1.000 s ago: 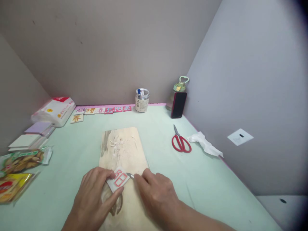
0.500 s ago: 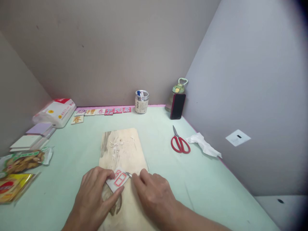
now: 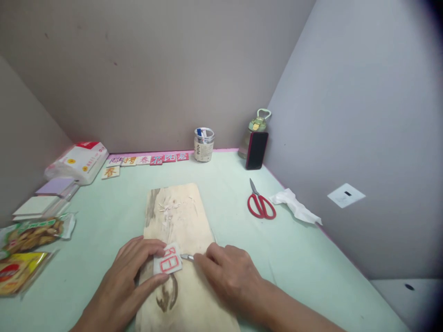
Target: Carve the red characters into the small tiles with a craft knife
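Note:
A small white tile with a red outlined character [image 3: 167, 262] lies on a pale wooden board [image 3: 178, 216]. My left hand [image 3: 129, 279] pins the tile between thumb and fingers. My right hand [image 3: 230, 274] grips a small carving knife [image 3: 187, 257] whose metal tip touches the tile's right edge. Pale shavings [image 3: 171, 206] are scattered over the far half of the board.
Red scissors [image 3: 260, 204] and a crumpled tissue [image 3: 294, 206] lie to the right. A jar [image 3: 204, 144], a bottle [image 3: 256, 127] with a phone [image 3: 256, 150] leaning on it, and a row of character tiles [image 3: 148, 159] line the back. A tissue pack [image 3: 79, 160], blank tiles [image 3: 34, 205] and snack packets [image 3: 32, 233] sit left.
The tile has turned a little under my left hand, now more upright. Both hands have stayed at the tile, with the knife tip still at its right edge.

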The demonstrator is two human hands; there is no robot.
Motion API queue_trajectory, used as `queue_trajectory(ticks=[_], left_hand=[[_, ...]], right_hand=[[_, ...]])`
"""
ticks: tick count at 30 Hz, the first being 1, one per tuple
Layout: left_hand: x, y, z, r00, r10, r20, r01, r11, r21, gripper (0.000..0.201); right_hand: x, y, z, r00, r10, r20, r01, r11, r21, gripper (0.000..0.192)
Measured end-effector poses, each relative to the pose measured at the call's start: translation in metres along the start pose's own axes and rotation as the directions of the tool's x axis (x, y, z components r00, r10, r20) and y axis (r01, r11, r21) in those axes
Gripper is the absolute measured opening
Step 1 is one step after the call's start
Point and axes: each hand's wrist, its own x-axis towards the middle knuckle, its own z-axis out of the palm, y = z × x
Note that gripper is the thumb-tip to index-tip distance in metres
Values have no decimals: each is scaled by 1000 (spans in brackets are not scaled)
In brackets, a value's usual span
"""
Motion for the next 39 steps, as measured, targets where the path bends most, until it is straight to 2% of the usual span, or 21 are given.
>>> queue_trajectory(ticks=[4, 14, 21, 26, 29, 32, 35, 37, 39], left_hand=[[-1, 2, 3, 999, 11, -33, -11, 1000, 9, 32], [-1, 11, 9, 996, 2, -86, 1, 999, 37, 29], [0, 9, 11, 995, 33, -95, -28, 998, 48, 33], [-1, 8, 12, 994, 59, -91, -53, 996, 67, 31], [0, 7, 12, 992, 78, -100, -70, 994, 82, 31], [-1, 6, 13, 992, 79, -102, -71, 994, 83, 31], [-2, 5, 14, 993, 69, -94, -62, 995, 75, 31], [-3, 6, 14, 994, 66, -87, -60, 996, 70, 30], [-3, 7, 15, 992, 80, -98, -72, 994, 78, 29]], right_hand=[[1, -3, 5, 999, 34, -33, -34, 999, -9, 19], [9, -13, 1, 993, 111, 41, -110, 993, -32, 22], [1, -8, -3, 991, 128, 26, -129, 990, 56, 12], [1, -6, -7, 993, 117, -8, -115, 984, 136, 14], [1, -7, -4, 995, 100, 8, -101, 990, 102, 12], [1, -5, -1, 991, 134, 8, -134, 988, 70, 17], [2, -1, -3, 975, 221, 34, -223, 951, 212, 25], [4, 1, -6, 950, 298, 89, -309, 872, 380, 24], [8, 1, -9, 917, 366, 158, -394, 770, 501, 13]])
